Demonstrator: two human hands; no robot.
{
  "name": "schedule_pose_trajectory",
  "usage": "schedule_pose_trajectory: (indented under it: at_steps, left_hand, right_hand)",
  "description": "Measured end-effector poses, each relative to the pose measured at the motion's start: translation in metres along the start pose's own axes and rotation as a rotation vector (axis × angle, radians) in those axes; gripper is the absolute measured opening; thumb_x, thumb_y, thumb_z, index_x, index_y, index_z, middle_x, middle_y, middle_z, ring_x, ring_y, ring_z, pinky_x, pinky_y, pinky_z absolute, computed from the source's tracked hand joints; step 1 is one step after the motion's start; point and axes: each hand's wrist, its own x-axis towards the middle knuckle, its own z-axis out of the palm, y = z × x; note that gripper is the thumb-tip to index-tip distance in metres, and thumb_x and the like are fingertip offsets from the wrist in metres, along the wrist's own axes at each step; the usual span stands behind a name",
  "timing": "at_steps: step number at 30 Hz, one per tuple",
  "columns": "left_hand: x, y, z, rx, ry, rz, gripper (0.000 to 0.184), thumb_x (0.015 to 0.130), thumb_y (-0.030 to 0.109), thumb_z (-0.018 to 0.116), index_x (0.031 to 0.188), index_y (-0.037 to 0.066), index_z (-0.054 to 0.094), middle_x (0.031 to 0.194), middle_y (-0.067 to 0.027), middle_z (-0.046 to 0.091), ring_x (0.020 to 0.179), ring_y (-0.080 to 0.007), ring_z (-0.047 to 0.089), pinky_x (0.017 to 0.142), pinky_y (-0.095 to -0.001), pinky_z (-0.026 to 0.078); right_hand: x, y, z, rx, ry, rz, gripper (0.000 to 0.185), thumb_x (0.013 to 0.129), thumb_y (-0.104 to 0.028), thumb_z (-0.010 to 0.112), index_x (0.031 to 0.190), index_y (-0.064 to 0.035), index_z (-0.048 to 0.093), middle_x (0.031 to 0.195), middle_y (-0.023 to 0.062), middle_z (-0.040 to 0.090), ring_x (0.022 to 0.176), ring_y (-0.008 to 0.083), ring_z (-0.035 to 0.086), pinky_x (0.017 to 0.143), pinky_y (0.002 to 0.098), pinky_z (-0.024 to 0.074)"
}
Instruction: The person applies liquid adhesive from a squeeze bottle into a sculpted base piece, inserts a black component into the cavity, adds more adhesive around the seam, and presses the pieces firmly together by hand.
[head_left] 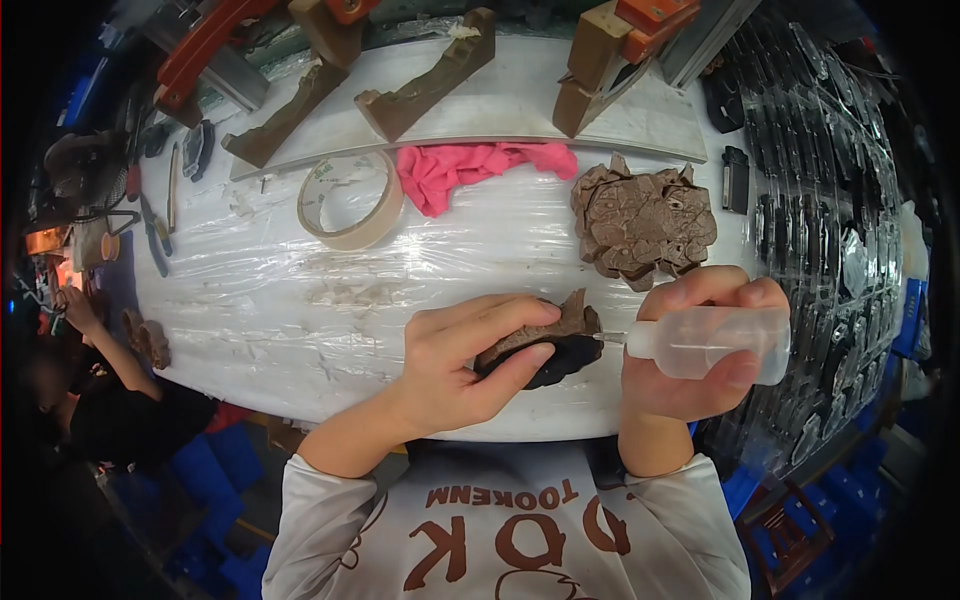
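Note:
My left hand (465, 360) grips a brown, rough-textured piece (520, 335) with a black part (562, 362) along its lower side. In my right hand (700, 350) is a translucent squeeze bottle (705, 345) lying sideways. Its thin nozzle points left, and the tip meets or nearly meets the right end of the brown piece. Whether any liquid comes out cannot be seen. Beyond my right hand, a cluster of similar brown textured pieces (645, 220) rests on the plastic-covered table (270, 310).
A tape roll (350, 200) and pink cloth (470, 172) lie farther back, before a board (520, 100) with brown brackets (430, 80). Black parts in clear plastic (810, 250) line the right side. Pliers (155, 235) lie left. A co-worker's arm (115, 345) shows far left.

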Motion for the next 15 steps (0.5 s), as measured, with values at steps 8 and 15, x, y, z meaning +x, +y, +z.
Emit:
schedule_pose_trajectory:
  at_steps: [8, 15]
  left_hand:
    - [0.001, 0.001, 0.000, -0.030, 0.000, -0.033, 0.025, 0.070, 0.000, 0.067, 0.095, -0.004, 0.061, 0.085, -0.0146, 0.065, 0.070, -0.0171, 0.063, 0.064, -0.0224, 0.047]
    - [0.000, 0.001, -0.001, -0.189, -0.017, -0.216, 0.023, 0.075, 0.002, 0.066, 0.097, -0.004, 0.061, 0.078, -0.0084, 0.065, 0.069, -0.0073, 0.058, 0.063, -0.0193, 0.046]
  right_hand:
    - [0.000, 0.001, 0.000, -0.060, 0.021, 0.024, 0.045, 0.085, -0.041, 0.048, 0.110, -0.0057, 0.032, 0.081, 0.0187, 0.051, 0.051, 0.0151, 0.045, 0.046, 0.0226, 0.0425]
    - [0.005, -0.004, 0.011, -0.234, 0.140, 0.133, 0.053, 0.083, -0.056, 0.045, 0.103, -0.0087, 0.032, 0.067, 0.0137, 0.055, 0.053, 0.0145, 0.048, 0.053, 0.0231, 0.0415]
